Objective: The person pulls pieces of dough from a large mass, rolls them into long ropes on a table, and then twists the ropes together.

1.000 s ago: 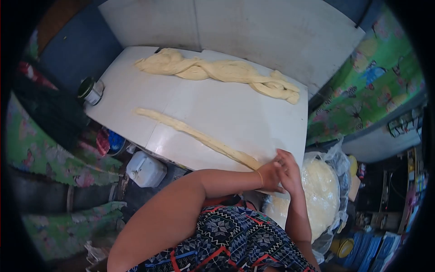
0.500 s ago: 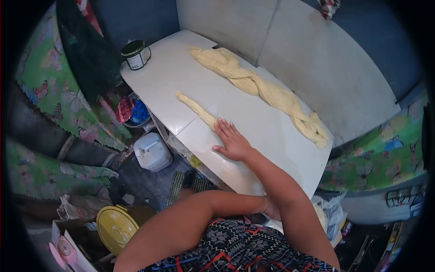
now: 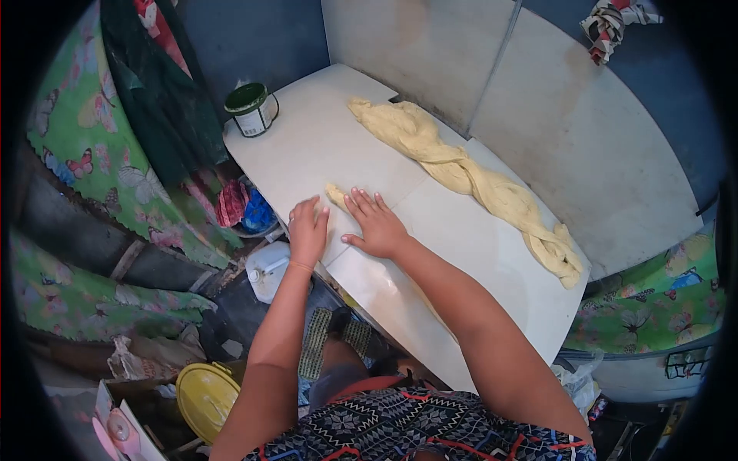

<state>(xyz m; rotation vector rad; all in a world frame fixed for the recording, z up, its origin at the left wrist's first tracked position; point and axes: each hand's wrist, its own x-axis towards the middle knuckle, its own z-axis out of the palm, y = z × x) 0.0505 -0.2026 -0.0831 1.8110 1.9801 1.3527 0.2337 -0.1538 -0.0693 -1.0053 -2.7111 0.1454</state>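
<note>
My right hand (image 3: 377, 223) lies flat on the thin strip of pale yellow dough (image 3: 335, 194), fingers stretched out. Only the strip's far end shows clearly beyond the fingertips; the rest is mostly covered by my hand and forearm. Close by on the left, my left hand (image 3: 309, 230) is at the table's near edge, fingers loosely extended and nothing in them. A gap separates it from the visible dough tip. A long, thick, twisted length of dough (image 3: 469, 175) stretches along the back of the white table (image 3: 300, 138).
A green-lidded tub (image 3: 250, 111) stands at the table's far left corner. Grey-white panels (image 3: 584, 146) rise behind the table. Below the left edge are a white jerrycan (image 3: 265, 273) and a bowl with red and blue bags (image 3: 257, 211). A yellow lid (image 3: 206, 399) is lower left.
My left hand has come up from near my body to the table edge beside the right hand. The right hand now covers the strip nearer its far end. The view has shifted slightly.
</note>
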